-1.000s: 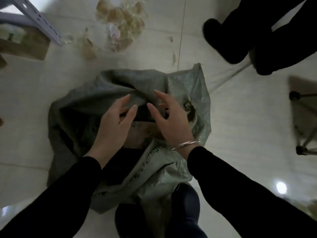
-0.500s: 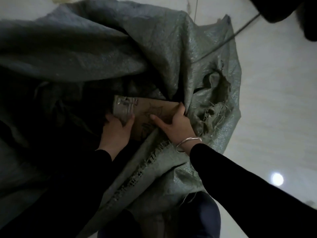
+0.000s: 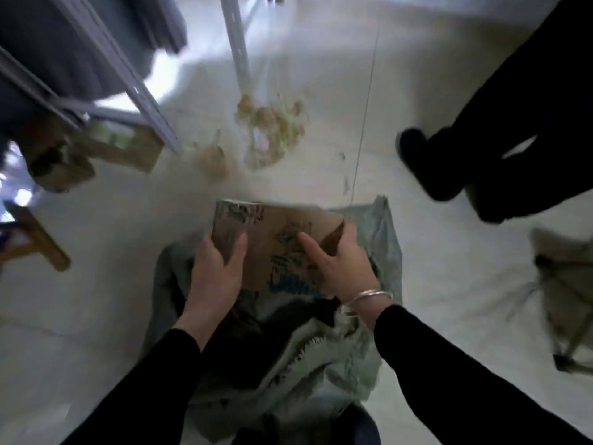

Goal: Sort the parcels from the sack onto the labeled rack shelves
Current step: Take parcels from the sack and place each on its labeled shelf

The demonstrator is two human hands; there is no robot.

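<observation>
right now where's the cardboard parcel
Centre of the head view: the cardboard parcel is held between the left hand and right hand just over the grey sack.

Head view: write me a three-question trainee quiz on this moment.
1. True or false: the left hand and right hand both grip the cardboard parcel.
2. Which wrist wears the bracelet? A left, B right, C neither.
3. Fill in: the woven grey-green thing on the floor under the parcel is the ____.
Key: 1 true; 2 B; 3 sack.
</observation>
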